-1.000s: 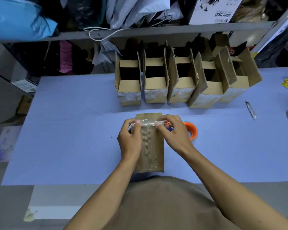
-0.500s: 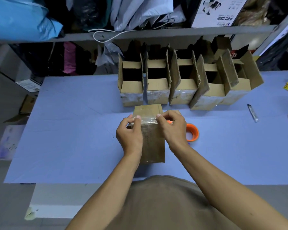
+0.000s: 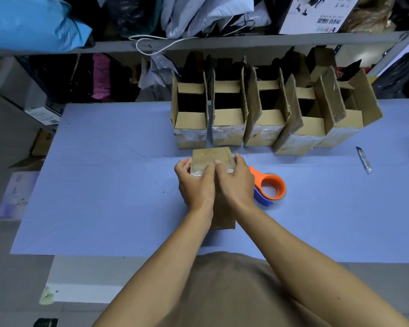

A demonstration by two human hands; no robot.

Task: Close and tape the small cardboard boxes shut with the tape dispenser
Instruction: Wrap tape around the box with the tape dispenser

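Note:
A closed small cardboard box stands in the middle of the blue table, clear tape across its top edge. My left hand grips its left side and front, fingers pressed flat on the tape. My right hand lies against the box's right side and front, touching the left hand. The lower front of the box shows between my forearms. The orange tape dispenser with a blue blade end lies on the table just right of my right hand, held by neither hand.
Several open cardboard boxes stand in a row behind the closed one, flaps up. A utility knife lies at the right. The blue table cover extends left. A cluttered shelf runs along the back.
Both hands slid together from the box's top corners onto its front, pressing the tape down. The box stands more upright and nearer the row, and more of the dispenser shows.

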